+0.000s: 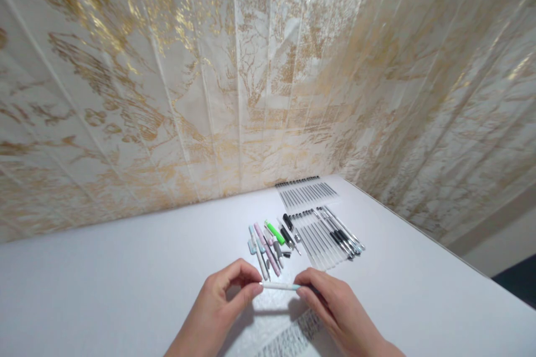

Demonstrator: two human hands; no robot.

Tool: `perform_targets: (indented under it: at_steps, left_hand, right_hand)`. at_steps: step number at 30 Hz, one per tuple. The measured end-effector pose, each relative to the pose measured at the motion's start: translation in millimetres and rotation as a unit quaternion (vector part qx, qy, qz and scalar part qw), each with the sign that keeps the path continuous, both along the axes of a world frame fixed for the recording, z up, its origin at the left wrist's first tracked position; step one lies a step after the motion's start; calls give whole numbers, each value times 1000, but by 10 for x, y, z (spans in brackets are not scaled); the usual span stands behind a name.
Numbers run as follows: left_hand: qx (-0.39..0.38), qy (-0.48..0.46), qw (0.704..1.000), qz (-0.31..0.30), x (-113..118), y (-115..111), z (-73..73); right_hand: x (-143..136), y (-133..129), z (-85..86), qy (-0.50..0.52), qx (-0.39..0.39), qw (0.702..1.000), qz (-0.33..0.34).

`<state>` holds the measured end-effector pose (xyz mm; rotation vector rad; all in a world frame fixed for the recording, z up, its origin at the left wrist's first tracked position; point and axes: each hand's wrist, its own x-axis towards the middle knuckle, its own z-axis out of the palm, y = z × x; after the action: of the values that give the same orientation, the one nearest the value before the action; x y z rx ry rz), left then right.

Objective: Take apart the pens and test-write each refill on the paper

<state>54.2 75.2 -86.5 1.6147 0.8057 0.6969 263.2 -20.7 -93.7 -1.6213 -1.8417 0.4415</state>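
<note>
Between my two hands a slim white pen (278,286) with a light blue end lies level, just above the table. My left hand (230,298) pinches its left tip between thumb and forefinger. At the light blue right end, my right hand (326,301) has thumb and fingers closed on it. Just beyond the pen lies a loose group: a pink pen (267,249), a bright green highlighter (274,232), a grey piece (277,251) and black pen parts (287,236). A sheet with dark markings (293,337) lies below my hands, partly hidden by the right one.
On the white table (125,284), a row of clear pens with black caps (307,192) lies near the wall. Nearer are another such row (314,240) and several black-gripped pens (341,234). Gold-patterned wall covering (234,78) rises behind. The table's right edge slants toward me.
</note>
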Motion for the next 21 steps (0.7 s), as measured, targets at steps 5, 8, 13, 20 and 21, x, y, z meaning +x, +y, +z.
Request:
perform_targets:
  at_steps: [5,8,13,20,21]
  left_hand:
    - [20,-3,1000,-3,-13,1,-11]
    - [39,-12,999,-6,-6,-2,-10]
    - [-29,-11,999,9,21,-17,-28]
    - [-71,-11,997,-13,35,-22,-112]
    - [-68,-8,998,-16,34,-22,-119]
  right_hand:
    - [25,8,22,33,-34,999,21]
    - [34,7,31,52,-46,997,26]
    - [10,-13,22,15,29,999,-2]
    - [-7,-37,25,-60,185,980,46]
    - [-7,-40,26,-68,191,978,49]
